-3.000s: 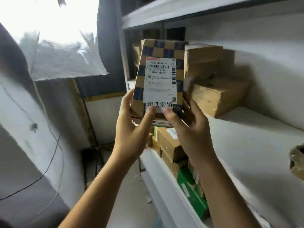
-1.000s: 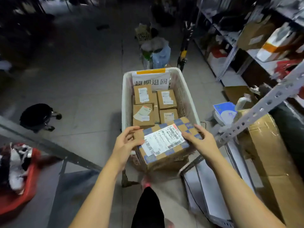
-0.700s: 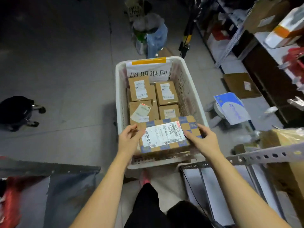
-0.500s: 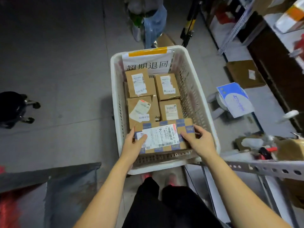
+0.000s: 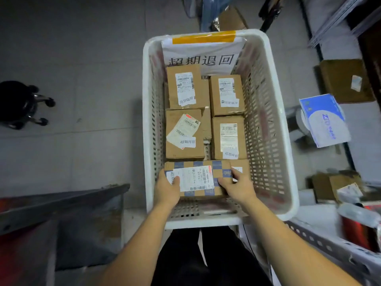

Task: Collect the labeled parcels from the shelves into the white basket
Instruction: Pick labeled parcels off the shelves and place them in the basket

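White basket [image 5: 145,120]: I see it on the floor straight ahead, with a paper sign [image 5: 203,58] taped to its far wall.
Brown parcels [image 5: 226,96]: four lie labels-up in two rows, filling the far and middle floor of the basket.
Checkered parcel [image 5: 198,178]: it lies crosswise at the near end, label up, just beside the near row. I judge this to be the set-down step. I cannot tell whether it is fully seated.
Left hand [image 5: 167,190]: it grips the parcel's left end, thumb on the label.
Right hand [image 5: 239,187]: its fingers curl over the right end, above a smaller box at the near right. Next I would let go with both hands, lift them clear of the rim, and turn back to the shelves.
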